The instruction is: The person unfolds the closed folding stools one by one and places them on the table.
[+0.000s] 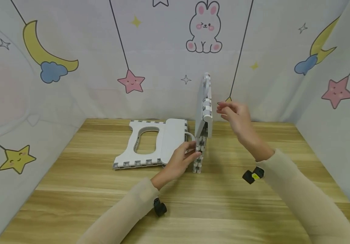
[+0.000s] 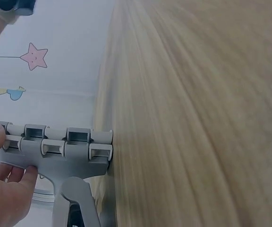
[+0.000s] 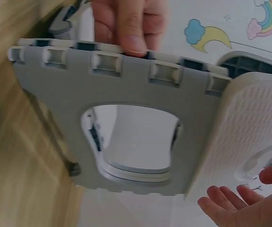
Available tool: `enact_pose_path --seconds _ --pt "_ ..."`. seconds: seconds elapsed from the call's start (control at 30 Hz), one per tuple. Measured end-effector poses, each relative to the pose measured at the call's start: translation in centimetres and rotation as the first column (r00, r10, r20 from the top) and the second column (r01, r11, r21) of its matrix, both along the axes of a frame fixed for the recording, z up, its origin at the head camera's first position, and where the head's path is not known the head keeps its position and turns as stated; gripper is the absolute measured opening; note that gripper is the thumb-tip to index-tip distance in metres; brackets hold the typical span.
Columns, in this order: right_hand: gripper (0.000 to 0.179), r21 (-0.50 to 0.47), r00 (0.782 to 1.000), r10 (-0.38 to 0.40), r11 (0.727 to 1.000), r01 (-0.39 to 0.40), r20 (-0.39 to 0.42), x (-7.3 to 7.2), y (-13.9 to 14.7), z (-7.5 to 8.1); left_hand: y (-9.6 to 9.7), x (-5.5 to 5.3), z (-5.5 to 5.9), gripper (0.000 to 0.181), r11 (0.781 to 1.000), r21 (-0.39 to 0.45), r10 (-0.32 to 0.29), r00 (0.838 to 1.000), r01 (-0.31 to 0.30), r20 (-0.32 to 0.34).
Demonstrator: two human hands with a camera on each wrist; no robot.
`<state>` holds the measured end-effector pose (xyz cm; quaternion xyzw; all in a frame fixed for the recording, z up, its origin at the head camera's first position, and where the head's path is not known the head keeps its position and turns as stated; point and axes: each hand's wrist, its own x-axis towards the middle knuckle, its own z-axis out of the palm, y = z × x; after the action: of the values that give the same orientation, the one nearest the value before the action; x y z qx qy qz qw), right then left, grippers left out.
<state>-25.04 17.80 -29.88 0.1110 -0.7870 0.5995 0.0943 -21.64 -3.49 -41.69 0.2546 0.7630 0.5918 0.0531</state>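
Note:
A white and grey folding step stool stands on its end, folded nearly flat and seen edge-on in the head view. My left hand grips its lower hinged edge. Seen from the right wrist, the left thumb presses on the grey leg panel just above the large cut-out. My right hand is off to the right of the stool's upper part, fingers loosely bent and holding nothing. It faces the textured seat panel in the right wrist view.
A second white folding stool lies folded flat on the wooden table, just left of the upright one. A printed curtain rises behind the table and along both sides. Small black cameras are worn at both wrists.

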Motion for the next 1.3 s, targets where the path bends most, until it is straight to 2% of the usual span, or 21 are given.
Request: enact_pose_path --seconds 0.07,0.23,0.37,0.5,0.63,0.73,1.03,1.3 --pt "0.036 0.012 0.999 0.036 0.999 -0.037 0.028 0.1 0.2 -1.7 0.0 -0.4 -0.6 0.047 1.0 0.007 0.006 1.0 -0.006 -0.001" --pt "0.036 0.067 0.991 0.1 0.992 -0.106 0.083 0.6 0.3 -5.7 0.0 -0.6 -1.1 0.046 0.999 0.04 0.002 1.0 -0.002 -0.01" --pt "0.037 0.062 0.982 0.176 0.982 -0.179 0.063 1.1 0.1 -8.1 0.0 -0.6 -1.2 0.046 0.999 0.048 0.0 1.0 0.002 -0.025" --pt "0.045 0.008 0.951 0.307 0.952 -0.307 0.025 1.4 -0.1 -9.5 0.0 -0.7 -1.2 0.045 0.999 0.05 -0.004 0.999 0.006 -0.037" --pt "0.049 -0.004 0.913 0.409 0.913 -0.409 -0.001 1.4 -0.3 -10.4 0.0 -0.7 -1.1 0.044 0.999 0.052 -0.007 0.999 0.009 -0.036" --pt "0.05 0.012 0.901 0.433 0.901 -0.433 0.001 1.5 -0.6 -10.6 -0.1 -0.7 -1.2 0.045 0.999 0.038 -0.007 0.999 0.008 -0.04" --pt "0.054 0.028 0.898 0.44 0.897 -0.44 0.026 1.6 -0.5 -10.8 -0.2 -0.6 -1.1 0.045 0.999 0.035 -0.014 0.999 0.015 -0.029" --pt "0.046 0.041 0.896 0.443 0.896 -0.442 -0.007 1.4 -0.2 -11.3 -0.1 -0.9 -0.9 0.045 1.0 0.015 -0.012 1.0 0.012 -0.003"
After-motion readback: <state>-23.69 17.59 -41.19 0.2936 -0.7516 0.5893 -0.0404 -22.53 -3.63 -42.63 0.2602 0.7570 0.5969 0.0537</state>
